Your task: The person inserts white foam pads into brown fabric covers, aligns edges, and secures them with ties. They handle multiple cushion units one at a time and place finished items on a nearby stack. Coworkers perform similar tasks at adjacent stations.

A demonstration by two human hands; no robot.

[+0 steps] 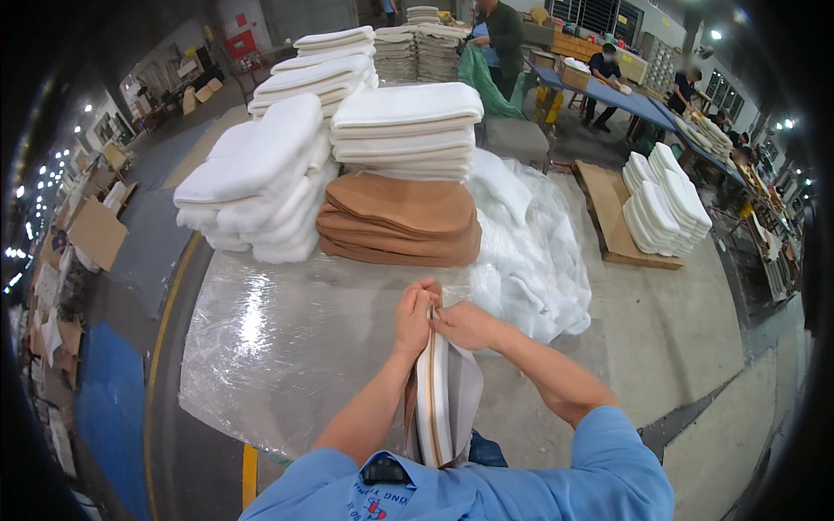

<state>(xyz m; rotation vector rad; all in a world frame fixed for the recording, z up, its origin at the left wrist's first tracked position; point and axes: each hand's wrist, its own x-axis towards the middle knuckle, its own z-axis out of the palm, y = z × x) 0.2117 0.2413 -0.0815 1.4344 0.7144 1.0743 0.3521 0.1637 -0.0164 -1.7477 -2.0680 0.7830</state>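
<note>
A cushion (pixel 427 395) stands on edge against my body, its white padding showing between brown and grey flaps of fabric cover (pixel 465 391). A thin tan strip runs lengthwise along the padding. At the cushion's far end, my left hand (pixel 412 319) is closed around the brown cover edge. Opposite it, my right hand (pixel 469 326) pinches the edge of the cover, its fingertips close to the left thumb. Just beyond my hands lies a stack of brown cushion covers (pixel 400 221). What the fingertips grip exactly is partly hidden.
Folded white padding (pixel 408 122) rests on the brown stack, with more white piles (pixel 252 174) at left. Clear plastic sheeting (pixel 261 347) covers the table; crumpled white padding in plastic (pixel 530 260) lies right. Further right, white pads (pixel 665 204) sit on cardboard (pixel 608 213). People work behind.
</note>
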